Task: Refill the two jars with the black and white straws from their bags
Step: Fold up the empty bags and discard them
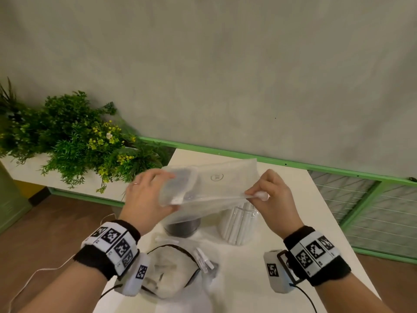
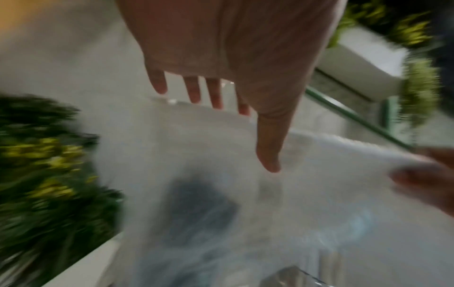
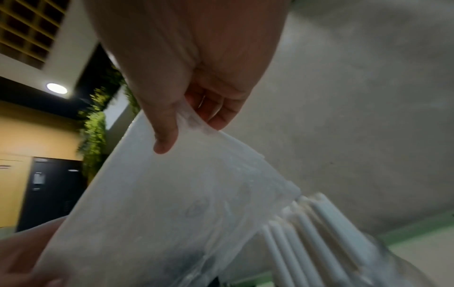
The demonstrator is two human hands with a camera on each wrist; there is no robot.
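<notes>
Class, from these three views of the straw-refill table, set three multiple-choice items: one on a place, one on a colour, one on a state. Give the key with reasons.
1. Where is the clear plastic bag?
A. flat on the table
B. held in the air above the two jars
C. inside a jar

2. What colour are the straws in the right-hand jar?
A. white
B. black
C. green

3. How does the right hand meet the bag?
A. flat palm on top
B. not touching
C. pinching its edge

Key: B, both hands lift it over the jars, the left hand at its other end; A, the right wrist view shows white straws; C, thumb and fingers close on the edge.
</notes>
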